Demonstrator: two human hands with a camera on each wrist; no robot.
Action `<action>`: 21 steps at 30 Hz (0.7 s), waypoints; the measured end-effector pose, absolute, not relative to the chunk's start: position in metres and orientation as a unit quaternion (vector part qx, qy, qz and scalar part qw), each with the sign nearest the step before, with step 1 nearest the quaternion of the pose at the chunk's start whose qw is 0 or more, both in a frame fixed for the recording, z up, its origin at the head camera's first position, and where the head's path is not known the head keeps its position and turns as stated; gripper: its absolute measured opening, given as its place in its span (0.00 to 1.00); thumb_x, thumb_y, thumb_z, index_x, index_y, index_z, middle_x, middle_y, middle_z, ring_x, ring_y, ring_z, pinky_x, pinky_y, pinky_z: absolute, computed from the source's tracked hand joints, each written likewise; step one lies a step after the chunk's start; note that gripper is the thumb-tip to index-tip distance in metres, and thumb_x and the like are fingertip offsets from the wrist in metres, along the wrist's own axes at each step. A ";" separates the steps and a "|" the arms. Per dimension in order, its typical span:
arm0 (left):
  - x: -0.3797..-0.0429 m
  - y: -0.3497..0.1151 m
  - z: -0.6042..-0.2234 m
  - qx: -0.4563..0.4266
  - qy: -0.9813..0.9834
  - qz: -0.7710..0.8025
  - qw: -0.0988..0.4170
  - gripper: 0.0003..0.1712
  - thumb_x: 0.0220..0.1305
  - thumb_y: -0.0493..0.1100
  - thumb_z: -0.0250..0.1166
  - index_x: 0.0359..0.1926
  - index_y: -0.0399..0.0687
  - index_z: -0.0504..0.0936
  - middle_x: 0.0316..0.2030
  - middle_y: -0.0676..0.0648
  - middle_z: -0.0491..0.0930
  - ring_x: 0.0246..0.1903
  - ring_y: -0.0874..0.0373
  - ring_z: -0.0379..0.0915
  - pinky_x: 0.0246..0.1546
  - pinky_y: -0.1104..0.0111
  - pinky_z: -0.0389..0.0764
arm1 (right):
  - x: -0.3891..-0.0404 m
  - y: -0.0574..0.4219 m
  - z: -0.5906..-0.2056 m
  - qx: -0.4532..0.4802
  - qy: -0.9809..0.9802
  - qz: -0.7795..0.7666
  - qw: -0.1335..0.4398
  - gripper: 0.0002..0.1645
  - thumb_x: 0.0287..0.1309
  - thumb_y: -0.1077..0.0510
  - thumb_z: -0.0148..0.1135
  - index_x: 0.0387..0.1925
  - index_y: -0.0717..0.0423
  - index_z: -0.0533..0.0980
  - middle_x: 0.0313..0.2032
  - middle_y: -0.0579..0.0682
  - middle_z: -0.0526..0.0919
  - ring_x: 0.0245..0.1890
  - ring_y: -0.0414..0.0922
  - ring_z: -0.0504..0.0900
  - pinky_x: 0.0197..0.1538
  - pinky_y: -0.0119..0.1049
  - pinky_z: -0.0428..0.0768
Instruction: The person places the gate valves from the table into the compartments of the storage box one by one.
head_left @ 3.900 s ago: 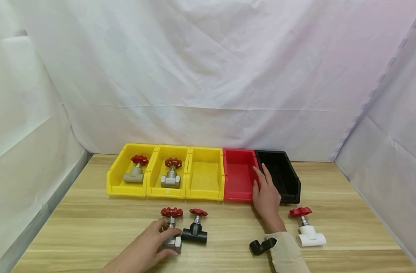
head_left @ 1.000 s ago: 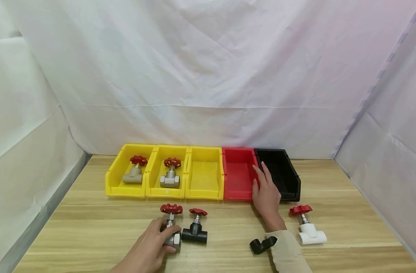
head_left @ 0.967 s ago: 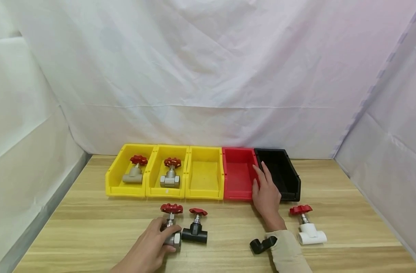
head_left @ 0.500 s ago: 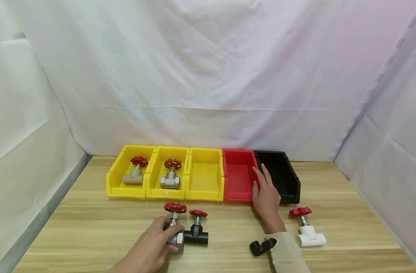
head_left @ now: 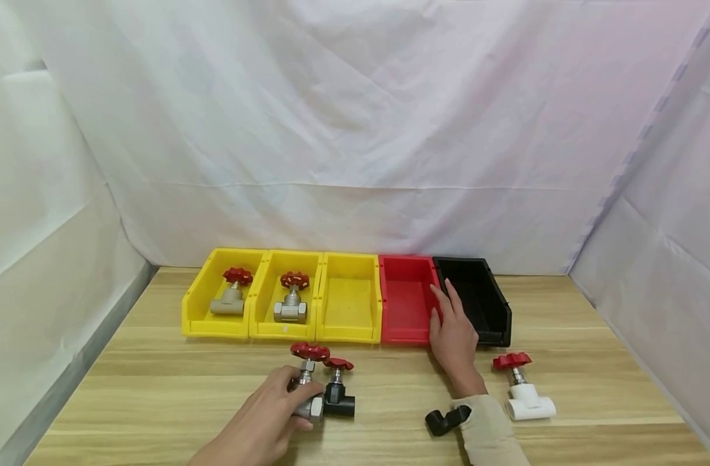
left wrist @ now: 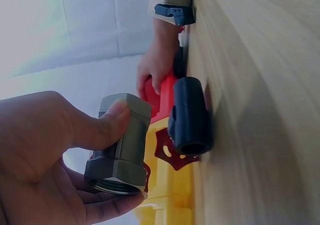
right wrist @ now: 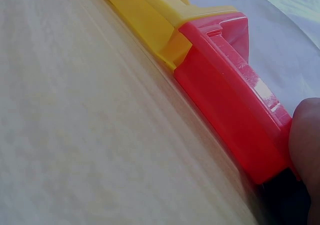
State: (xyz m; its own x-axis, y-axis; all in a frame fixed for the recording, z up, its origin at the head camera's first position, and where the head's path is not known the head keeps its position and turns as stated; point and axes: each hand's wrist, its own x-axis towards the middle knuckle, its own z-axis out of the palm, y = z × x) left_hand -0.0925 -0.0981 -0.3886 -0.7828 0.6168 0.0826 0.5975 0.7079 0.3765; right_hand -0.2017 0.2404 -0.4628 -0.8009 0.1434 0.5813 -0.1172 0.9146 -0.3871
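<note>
My left hand (head_left: 267,411) grips the steel body of a gate valve (head_left: 310,409) with a red handwheel. In the left wrist view the thumb lies across the hexagonal valve body (left wrist: 131,140), fingers beneath it. Just right of it, partly hidden, a black plastic valve (head_left: 338,404) with a red handwheel lies on the table. My right hand (head_left: 455,336) rests, fingers extended, over the adjoining walls of the red bin (head_left: 409,335) and the black bin (head_left: 494,338). In the right wrist view only a bit of that hand (right wrist: 306,140) shows beside the red bin.
Three yellow bins stand left of the red one. The leftmost yellow bin (head_left: 215,329) holds a grey-beige valve (head_left: 229,303); the second yellow bin (head_left: 263,331) holds a steel valve (head_left: 292,307). A black elbow fitting (head_left: 442,422) and a white valve (head_left: 529,404) lie on the table (head_left: 156,388).
My left hand has moved right with the steel gate valve and slightly up, so the valve now covers part of the black valve. The right hand stays on the bins.
</note>
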 end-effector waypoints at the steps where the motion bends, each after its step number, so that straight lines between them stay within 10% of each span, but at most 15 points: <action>1: -0.093 -0.097 -0.388 0.332 0.922 0.196 0.019 0.27 0.53 0.51 0.62 0.56 0.60 0.71 0.51 0.40 0.67 0.47 0.50 0.66 0.45 0.55 0.72 | -0.202 0.241 -0.463 -0.006 -0.926 0.206 0.316 0.32 0.54 0.61 0.57 0.61 0.39 0.64 0.64 0.45 0.57 0.16 0.41 0.67 0.15 0.32 0.63; 14: -0.107 -0.082 -0.385 0.371 0.900 0.209 -0.090 0.23 0.50 0.48 0.66 0.50 0.60 0.74 0.43 0.48 0.69 0.39 0.60 0.64 0.40 0.64 0.74 | -0.202 0.240 -0.462 -0.009 -0.924 0.210 0.319 0.31 0.53 0.61 0.59 0.60 0.40 0.65 0.64 0.45 0.57 0.17 0.42 0.69 0.16 0.34 0.65; 21: -0.125 -0.069 -0.382 0.356 0.909 0.204 -0.067 0.22 0.52 0.48 0.65 0.51 0.60 0.75 0.42 0.47 0.68 0.37 0.59 0.62 0.36 0.67 0.75 | -0.201 0.239 -0.460 -0.007 -0.924 0.209 0.319 0.32 0.52 0.61 0.59 0.59 0.41 0.66 0.64 0.45 0.57 0.17 0.43 0.69 0.16 0.35 0.66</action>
